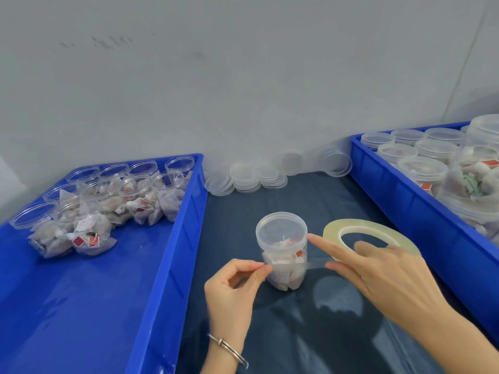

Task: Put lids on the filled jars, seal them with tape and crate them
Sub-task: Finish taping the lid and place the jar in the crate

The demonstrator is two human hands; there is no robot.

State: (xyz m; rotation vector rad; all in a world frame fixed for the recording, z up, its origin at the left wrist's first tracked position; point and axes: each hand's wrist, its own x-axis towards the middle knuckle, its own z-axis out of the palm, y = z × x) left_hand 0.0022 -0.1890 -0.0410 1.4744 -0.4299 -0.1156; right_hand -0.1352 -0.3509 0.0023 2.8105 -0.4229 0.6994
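Observation:
A clear jar filled with tea bags stands upright on the dark table, with a translucent lid on top. My left hand pinches the free end of a clear tape strip in front of the jar. My right hand holds the roll of clear tape to the right of the jar, and its forefinger points at the lid's rim. The strip runs from the roll across the jar's front to my left fingers.
A blue crate on the left holds several open filled jars. Another blue crate on the right holds several lidded jars. Stacks of loose lids lie along the wall behind the table.

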